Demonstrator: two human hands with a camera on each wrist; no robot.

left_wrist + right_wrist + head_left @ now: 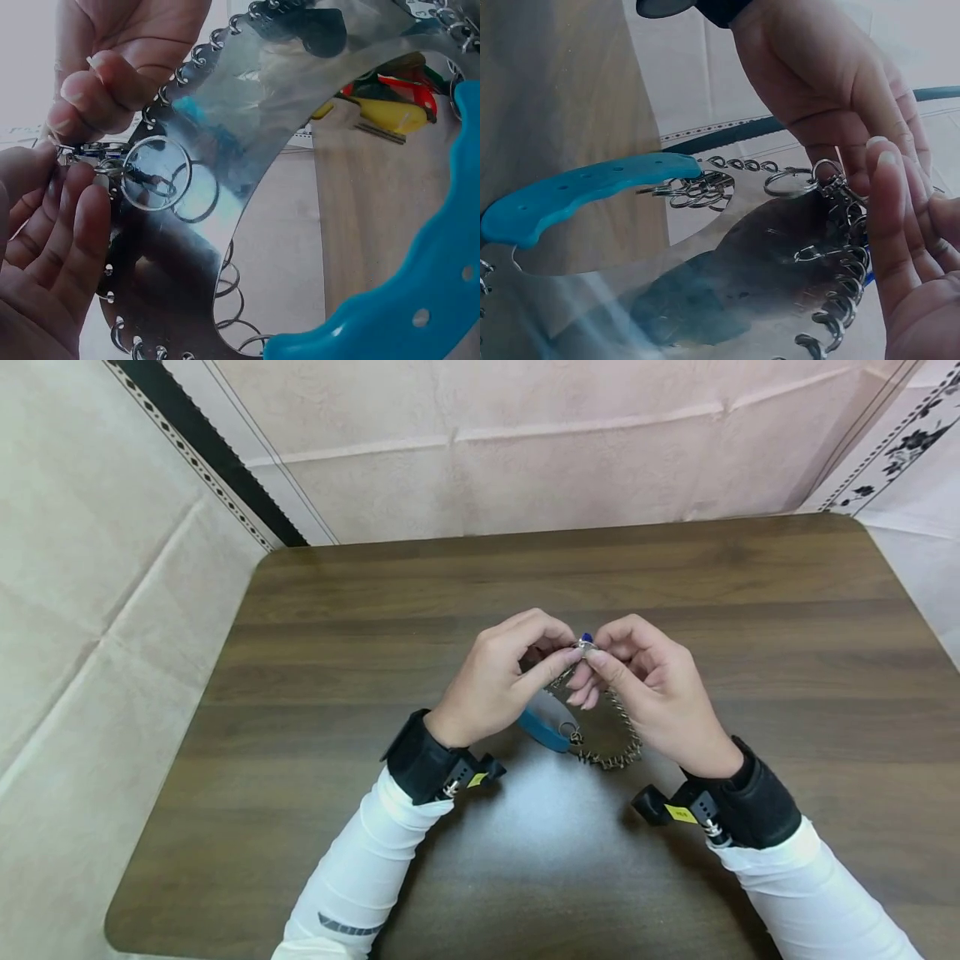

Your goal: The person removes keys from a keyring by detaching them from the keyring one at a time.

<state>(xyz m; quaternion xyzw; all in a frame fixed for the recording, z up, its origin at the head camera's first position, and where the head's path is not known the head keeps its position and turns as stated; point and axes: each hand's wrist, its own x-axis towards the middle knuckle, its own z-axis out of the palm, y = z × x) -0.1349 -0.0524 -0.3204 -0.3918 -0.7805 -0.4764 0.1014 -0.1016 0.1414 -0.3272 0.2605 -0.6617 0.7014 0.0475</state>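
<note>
My left hand [506, 672] and right hand [652, 681] meet above the table, thumbs and forefingers pinching a small metal fitting [583, 646]. A bit of blue [587, 637] shows at its top. The fingers mostly hide this fitting, so I cannot tell its exact kind. Under the hands is a shiny curved metal plate [161, 262] with a wavy blue handle [546, 732]. Small metal rings [628, 745] line the plate's outer edge. One larger ring [190, 174] hangs beside the fingers in the left wrist view, mirrored in the plate.
The brown wooden table [300, 793] has rounded corners. Pale patterned cloth [562, 468] rises behind it and at the sides. Through the plate's opening, a yellow and red object [394, 112] shows in the left wrist view. Both wrists wear black bands [761, 806] with small cameras.
</note>
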